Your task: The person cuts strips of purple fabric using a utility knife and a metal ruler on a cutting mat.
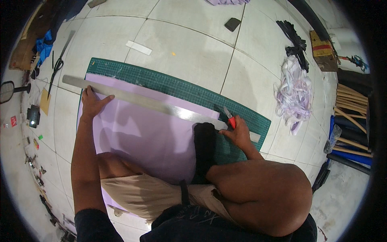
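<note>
A long metal ruler (157, 105) lies slantwise across a lilac sheet (149, 141), which rests on a green cutting mat (155, 82). My left hand (94, 104) presses on the ruler near its left end, thumb and fingers spread. In my right hand (240, 133) is a red utility knife (231, 121), its blade pointing away from me just beyond the ruler's far edge. The right hand's thumb reaches to the ruler. My foot in a black sock (204, 141) stands at the ruler's near edge, between the hands and closer to the right.
Scissors (57, 66) lie left of the mat. Beyond it are a white strip (139, 47) and a dark block (232, 24). At right sit a pile of pale fabric strips (294, 92), a wooden box (323, 50) and several rolls and sticks (350, 99).
</note>
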Tool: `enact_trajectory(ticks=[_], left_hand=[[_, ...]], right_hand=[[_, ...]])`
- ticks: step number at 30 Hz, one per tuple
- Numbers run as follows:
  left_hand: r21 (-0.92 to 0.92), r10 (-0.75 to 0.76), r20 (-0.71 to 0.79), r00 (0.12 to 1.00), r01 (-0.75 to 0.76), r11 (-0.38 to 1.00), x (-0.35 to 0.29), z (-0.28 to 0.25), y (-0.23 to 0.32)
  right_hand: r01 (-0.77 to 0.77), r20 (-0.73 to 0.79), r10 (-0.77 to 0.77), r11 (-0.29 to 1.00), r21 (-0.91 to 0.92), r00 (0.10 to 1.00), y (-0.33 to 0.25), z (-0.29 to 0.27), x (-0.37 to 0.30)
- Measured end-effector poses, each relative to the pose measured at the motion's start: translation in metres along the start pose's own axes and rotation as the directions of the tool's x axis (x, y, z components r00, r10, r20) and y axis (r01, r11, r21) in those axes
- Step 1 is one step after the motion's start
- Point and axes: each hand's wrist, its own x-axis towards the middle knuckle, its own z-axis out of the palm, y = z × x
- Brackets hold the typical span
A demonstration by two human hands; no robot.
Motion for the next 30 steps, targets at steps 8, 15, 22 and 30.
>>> enact_trajectory(ticks=[8, 15, 22, 30], left_hand=[[-0.025, -0.01, -0.034, 0.999, 0.009, 1.0, 0.0, 0.008, 0.0], [-0.079, -0.037, -0.064, 0.997, 0.032, 0.996, -0.007, -0.002, 0.001], [-0.178, -0.019, -0.101, 0.995, 0.001, 0.984, -0.001, 0.002, -0.004], [-0.163, -0.067, -0.091, 0.994, 0.052, 0.985, -0.009, -0.007, -0.001]], right_hand=[[0.112, 0.091, -0.119, 0.991, 0.078, 0.989, -0.023, -0.036, 0.045], [0.574, 0.19, -0.562, 0.819, -0.014, 0.805, -0.16, -0.082, 0.205], [0.526, 0.187, -0.507, 0.847, -0.071, 0.842, -0.292, -0.032, 0.281], [0.573, 0.066, -0.571, 0.82, -0.016, 0.819, -0.307, 0.026, 0.278]])
